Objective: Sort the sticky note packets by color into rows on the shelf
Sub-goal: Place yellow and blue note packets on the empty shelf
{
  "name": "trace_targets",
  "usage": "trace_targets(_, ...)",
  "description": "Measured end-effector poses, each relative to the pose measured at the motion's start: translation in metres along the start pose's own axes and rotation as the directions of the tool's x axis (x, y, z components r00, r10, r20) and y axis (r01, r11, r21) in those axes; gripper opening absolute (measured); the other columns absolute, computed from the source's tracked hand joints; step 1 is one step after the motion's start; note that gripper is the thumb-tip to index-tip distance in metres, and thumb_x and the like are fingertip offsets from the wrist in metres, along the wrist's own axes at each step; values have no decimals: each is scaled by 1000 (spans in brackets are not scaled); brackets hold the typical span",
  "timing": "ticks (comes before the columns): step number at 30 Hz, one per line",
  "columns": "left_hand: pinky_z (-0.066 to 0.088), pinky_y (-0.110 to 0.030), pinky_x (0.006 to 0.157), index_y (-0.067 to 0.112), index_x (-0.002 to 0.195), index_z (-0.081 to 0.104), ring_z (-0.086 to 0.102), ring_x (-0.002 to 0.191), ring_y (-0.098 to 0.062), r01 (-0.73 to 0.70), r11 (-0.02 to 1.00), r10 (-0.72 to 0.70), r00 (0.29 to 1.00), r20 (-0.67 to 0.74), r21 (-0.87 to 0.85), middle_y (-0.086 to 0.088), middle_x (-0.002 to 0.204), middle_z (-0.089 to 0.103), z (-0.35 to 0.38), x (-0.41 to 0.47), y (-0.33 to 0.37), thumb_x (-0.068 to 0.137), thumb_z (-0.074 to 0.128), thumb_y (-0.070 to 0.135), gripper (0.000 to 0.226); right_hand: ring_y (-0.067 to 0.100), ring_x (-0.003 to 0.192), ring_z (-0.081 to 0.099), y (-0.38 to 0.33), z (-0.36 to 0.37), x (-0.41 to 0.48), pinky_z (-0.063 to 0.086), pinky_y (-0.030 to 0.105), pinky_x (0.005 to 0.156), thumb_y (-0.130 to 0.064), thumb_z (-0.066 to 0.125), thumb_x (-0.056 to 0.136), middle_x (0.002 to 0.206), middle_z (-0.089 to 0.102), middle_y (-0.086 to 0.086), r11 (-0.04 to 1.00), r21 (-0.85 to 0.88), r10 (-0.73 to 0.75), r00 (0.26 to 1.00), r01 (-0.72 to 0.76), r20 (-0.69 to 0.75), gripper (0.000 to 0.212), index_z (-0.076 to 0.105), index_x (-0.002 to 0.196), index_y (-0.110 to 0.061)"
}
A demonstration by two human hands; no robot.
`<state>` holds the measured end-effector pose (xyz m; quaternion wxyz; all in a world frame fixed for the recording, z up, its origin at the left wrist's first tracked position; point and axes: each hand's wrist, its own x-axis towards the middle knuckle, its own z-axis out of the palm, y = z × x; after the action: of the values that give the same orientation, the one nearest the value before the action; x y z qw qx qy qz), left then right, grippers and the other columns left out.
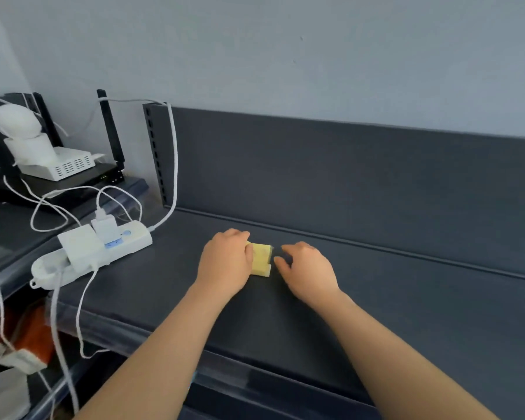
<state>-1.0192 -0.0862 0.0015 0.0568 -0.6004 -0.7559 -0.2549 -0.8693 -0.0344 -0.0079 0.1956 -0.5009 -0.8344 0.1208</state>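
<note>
yellow under its fingers, the left grip point(226, 262) is holding the sticky note packet point(262, 258) by its left side; the right grip point(306, 268) is sitting just beside the right edge, its hold unclear. the thick square packet is lying flat on the dark shelf point(376, 292).

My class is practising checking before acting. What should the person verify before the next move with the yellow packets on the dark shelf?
1. Packets settled: the yellow sticky note packets lie flat on the dark grey metal shelf: ok.
2. Grip: the left hand holds their left side: ok.
3. Second grip: the right hand curls at their right edge; contact: cannot tell.
4. Room: bare shelf extends rightward: ok.
5. Clearance: the white plastic power strip lies apart, leftward: ok.
</note>
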Motion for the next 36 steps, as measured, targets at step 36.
trace_targets(36,41,-32,94,20,132,56,54,115,-20,-461,843,494,868,58,-276,4,127,62,76,-162,443,98,45,37,39,22,111,56,312,-242,-308,35,26,97,-34,44,99,121,64,0,874,-221,356,879,-433,-316,35,59,122,-13)
